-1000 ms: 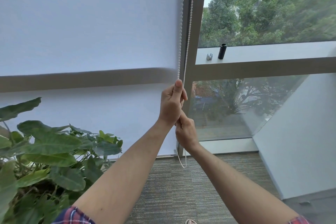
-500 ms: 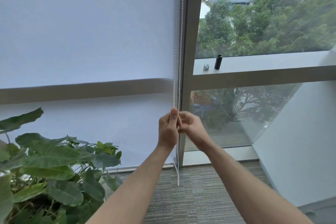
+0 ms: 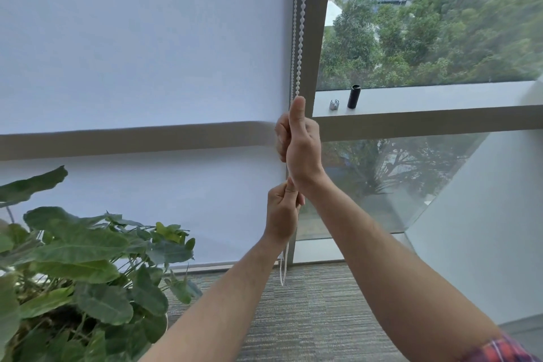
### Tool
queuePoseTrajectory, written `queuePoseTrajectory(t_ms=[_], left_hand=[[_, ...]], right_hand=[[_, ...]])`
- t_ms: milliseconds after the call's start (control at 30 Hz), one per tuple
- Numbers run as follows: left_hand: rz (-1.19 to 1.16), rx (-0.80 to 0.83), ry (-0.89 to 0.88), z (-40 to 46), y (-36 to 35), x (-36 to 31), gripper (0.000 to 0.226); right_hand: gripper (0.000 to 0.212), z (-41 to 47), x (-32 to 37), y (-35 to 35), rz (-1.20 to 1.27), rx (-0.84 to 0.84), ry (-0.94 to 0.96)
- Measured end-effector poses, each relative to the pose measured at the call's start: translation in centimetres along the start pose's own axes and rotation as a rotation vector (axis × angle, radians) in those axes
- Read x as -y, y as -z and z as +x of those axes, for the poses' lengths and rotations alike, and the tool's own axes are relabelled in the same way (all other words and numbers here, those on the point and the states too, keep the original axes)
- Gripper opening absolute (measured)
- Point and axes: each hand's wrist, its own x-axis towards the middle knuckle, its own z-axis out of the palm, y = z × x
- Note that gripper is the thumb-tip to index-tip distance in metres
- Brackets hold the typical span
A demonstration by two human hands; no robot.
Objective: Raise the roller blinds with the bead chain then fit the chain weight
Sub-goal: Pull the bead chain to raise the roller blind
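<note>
I am looking, at far left, at a leafy potted plant [image 3: 76, 267] crowding the floor below the roller blind [image 3: 141, 38], which is hanging almost to the floor, so nearly all the raising is, I judge, still ahead. Next comes my left hand [image 3: 282, 211], its grip pinched shut on the bead chain [image 3: 299, 38] low down, the slack loop dangling beneath it. Just above, my right hand [image 3: 299, 144] is wrapping the same chain in a closed fist, thumb pointing up. The chain is running up the window frame [image 3: 318, 23], two strands side by side; it looks light, limp and slippery, so I am judging a firm pinch across several beads is safest. To the right, a small silver fitting [image 3: 334, 104] and a black cylinder [image 3: 353, 96], probably the chain weight, are standing near each other on the sill [image 3: 440, 97]. Open room lies rightward; the plant hems in the left.
</note>
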Motion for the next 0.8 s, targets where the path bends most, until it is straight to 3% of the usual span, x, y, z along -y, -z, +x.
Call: queuePoseTrajectory(t_ms=[233, 433, 633, 800], left_hand=[[0.064, 0.105, 0.057, -1.5, 1.3, 2.0, 0.058], [0.159, 0.206, 0.045, -0.4, 3.6, 1.3, 0.021], [0.116, 0.104, -0.059, 3.3, 4.0, -3.7, 0.043], [-0.108, 0.232, -0.168, 5.0, 3.0, -9.2, 0.036]], right_hand=[[0.067, -2.6, -3.1, 1.3, -0.066, -0.035, 0.057], [0.067, -3.5, -4.0, 1.8, -0.098, -0.080, 0.098], [0.069, -4.3, -5.9, 1.7, -0.186, -0.097, 0.086], [0.077, -5.8, -8.6, 2.8, -0.263, -0.097, -0.002]])
